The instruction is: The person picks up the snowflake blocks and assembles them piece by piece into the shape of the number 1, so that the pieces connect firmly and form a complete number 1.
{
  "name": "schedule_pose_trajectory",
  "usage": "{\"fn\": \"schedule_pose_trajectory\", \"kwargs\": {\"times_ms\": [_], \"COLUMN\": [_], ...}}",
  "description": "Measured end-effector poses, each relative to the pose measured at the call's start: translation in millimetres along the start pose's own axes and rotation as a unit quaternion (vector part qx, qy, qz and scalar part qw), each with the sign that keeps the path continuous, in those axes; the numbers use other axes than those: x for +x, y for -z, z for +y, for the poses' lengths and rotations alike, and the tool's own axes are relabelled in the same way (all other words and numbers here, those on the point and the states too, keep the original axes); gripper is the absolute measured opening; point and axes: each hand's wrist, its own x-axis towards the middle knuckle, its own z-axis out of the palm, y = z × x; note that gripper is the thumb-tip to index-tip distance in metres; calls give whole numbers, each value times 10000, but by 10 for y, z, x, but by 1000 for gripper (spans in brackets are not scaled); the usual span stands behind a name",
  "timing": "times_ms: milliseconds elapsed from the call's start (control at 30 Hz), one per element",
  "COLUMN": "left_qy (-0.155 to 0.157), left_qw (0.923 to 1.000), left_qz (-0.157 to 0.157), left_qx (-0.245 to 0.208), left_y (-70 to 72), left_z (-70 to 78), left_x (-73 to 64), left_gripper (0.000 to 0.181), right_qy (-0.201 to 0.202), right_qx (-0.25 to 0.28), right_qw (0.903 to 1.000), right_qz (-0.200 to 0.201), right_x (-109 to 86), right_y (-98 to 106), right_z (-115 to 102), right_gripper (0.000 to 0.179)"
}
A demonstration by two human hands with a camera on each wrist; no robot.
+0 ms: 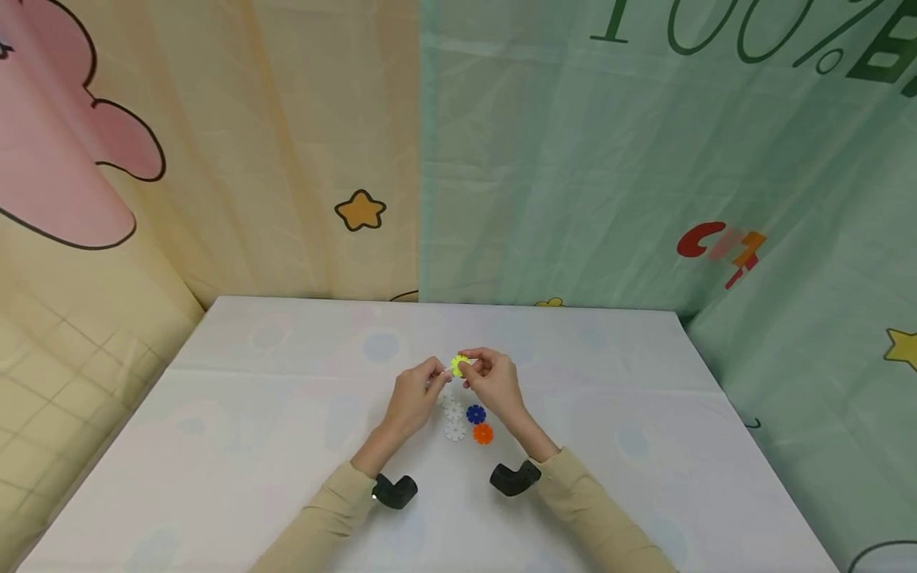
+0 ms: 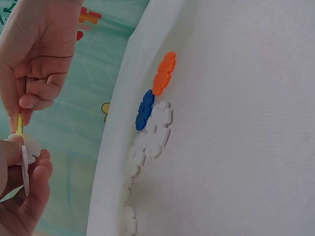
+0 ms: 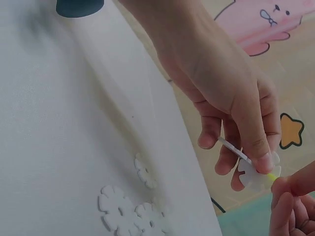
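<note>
In front of me, above the table, both hands are close together. My left hand pinches white notched flower-shaped discs; one stands edge-on across another in the left wrist view. With thumb and fingers, my right hand pinches a yellow flower-shaped disc. Its edge meets the white discs, but how deeply they fit together is hidden by fingertips. Below the hands lie a blue disc, an orange disc and several white discs.
A white cloth with faint spots covers the table. Printed curtains hang behind and at both sides. A black curved piece sits at each wrist, the left piece and the right piece.
</note>
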Motion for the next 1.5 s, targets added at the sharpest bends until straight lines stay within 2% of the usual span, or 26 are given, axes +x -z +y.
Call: {"fn": "schedule_pose_trajectory", "kwargs": {"times_ms": [233,400,567,867,1100,1233,1500], "left_qy": [8,127,157,-39,17,91,253], "left_qw": [9999,9997,9985,9998,9999,9999,9993], "left_qz": [-120,-129,-56,-106,140,126,191], "left_qx": [116,-188,-522,-172,-39,9,195], "left_y": [-10,5,47,43,53,76,134], "left_z": [0,13,55,69,74,70,26], "left_x": [-11,-3,12,26,8,-8,-34], "left_gripper": [15,14,13,24,20,20,19], "right_qy": [-258,-296,-424,-477,-329,-343,-381], "right_qx": [16,-70,-56,71,11,-210,-1162], "right_qw": [9996,9990,9985,9986,9989,9984,9918], "right_qz": [-101,-318,-338,-193,-339,-385,-372], "right_x": [-10,28,52,55,10,-39,-172], "right_y": [30,95,108,88,152,226,318], "right_z": [41,15,-16,-44,3,57,162], "right_gripper": [18,20,22,26,25,25,27]}}
